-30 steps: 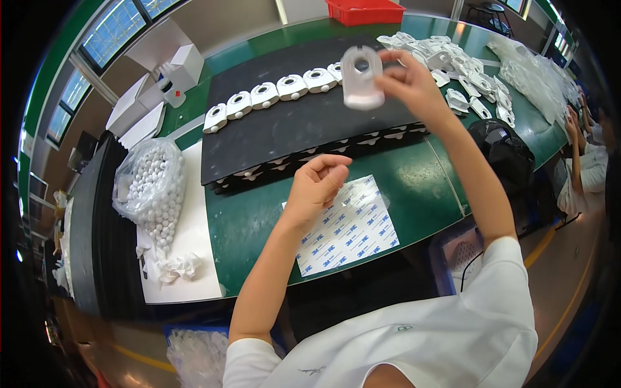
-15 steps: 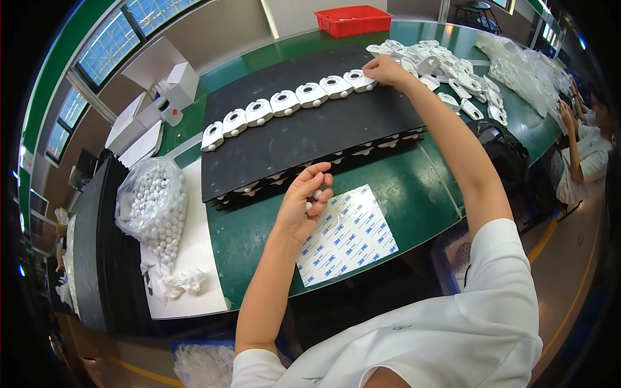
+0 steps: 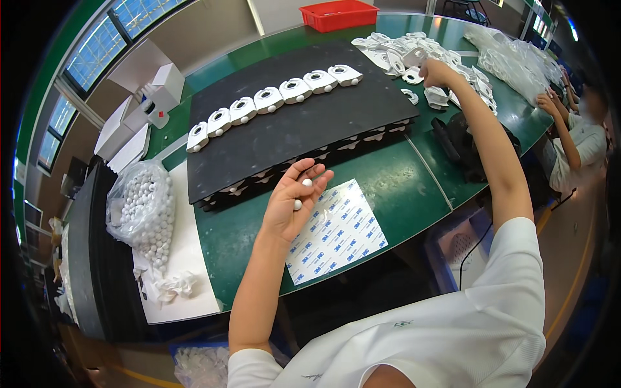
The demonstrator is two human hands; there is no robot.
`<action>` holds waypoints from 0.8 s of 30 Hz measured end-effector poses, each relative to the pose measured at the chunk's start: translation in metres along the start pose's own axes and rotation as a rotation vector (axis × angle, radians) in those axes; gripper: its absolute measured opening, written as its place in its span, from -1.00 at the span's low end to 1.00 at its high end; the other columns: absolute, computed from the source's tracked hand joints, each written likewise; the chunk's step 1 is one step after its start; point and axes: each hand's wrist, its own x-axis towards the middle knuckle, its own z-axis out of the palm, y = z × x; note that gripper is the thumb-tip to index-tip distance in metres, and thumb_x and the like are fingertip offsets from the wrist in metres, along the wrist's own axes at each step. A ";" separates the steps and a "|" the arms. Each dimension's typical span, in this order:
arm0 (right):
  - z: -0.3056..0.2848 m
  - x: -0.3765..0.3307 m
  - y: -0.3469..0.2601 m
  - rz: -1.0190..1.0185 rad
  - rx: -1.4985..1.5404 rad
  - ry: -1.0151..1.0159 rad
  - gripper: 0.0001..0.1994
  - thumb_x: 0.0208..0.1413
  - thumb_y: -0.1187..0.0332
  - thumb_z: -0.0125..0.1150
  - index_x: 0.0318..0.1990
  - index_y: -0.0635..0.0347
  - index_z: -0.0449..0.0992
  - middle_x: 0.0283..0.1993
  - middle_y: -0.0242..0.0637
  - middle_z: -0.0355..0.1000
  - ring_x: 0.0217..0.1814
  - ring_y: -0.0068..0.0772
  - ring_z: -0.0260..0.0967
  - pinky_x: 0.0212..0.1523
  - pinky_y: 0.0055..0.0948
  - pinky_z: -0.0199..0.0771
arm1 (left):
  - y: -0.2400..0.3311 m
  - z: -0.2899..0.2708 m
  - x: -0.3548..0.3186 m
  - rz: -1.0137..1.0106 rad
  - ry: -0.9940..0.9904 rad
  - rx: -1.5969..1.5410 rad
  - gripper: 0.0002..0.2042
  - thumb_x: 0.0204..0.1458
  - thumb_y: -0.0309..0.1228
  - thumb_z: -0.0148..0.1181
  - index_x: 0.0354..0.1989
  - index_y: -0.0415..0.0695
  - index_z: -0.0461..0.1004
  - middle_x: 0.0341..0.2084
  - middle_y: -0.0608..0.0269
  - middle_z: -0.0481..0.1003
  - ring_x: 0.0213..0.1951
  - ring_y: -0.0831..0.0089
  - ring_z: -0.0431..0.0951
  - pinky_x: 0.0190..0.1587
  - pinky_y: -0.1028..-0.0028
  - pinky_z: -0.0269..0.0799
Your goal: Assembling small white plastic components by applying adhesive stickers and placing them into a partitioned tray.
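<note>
Left hand (image 3: 283, 208): half-curled, holds two white balls (image 3: 297, 205), blue-printed sheet (image 3: 343, 239) beside. Right hand (image 3: 437, 73): curled at white parts (image 3: 411, 55), hold unclear.

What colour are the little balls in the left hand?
The balls are white, as the head view shows.

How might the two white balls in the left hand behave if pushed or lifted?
The balls would probably roll, since they look round. Their smooth look suggests some slipperiness. Small enough for the left hand to hold both, they are likely easy to lift.
</note>
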 end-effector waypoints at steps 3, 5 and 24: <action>0.008 -0.029 -0.031 -0.159 0.292 -0.066 -0.51 -0.32 0.46 0.26 -0.06 0.23 0.43 -0.10 -0.16 0.42 -0.07 -0.21 0.37 -0.06 -0.38 0.36 | 0.001 0.004 -0.003 -0.028 0.038 0.061 -0.72 0.00 -0.66 -0.09 -0.07 -0.24 0.26 -0.18 0.05 0.34 -0.14 0.26 0.44 -0.23 0.60 0.46; 0.021 -0.032 -0.032 -0.282 0.433 -0.011 -0.45 -0.32 0.43 0.26 -0.01 0.21 0.39 -0.03 -0.16 0.39 -0.01 -0.22 0.34 -0.02 -0.38 0.34 | 0.001 0.000 -0.001 -0.042 -0.005 0.063 -0.74 0.04 -0.56 -0.04 -0.06 -0.22 0.26 -0.18 0.06 0.34 -0.23 0.34 0.45 -0.41 0.66 0.45; -0.001 -0.175 -0.128 0.067 2.067 0.070 -0.68 0.14 0.20 -0.02 -0.05 0.23 0.27 -0.27 -0.27 0.41 -0.48 -0.57 0.40 -0.61 -0.71 0.47 | 0.006 -0.009 0.001 0.041 -0.027 0.005 -0.68 0.06 -0.16 0.04 -0.19 -0.18 0.32 -0.69 0.47 0.14 -0.69 0.74 0.06 -0.74 0.73 -0.11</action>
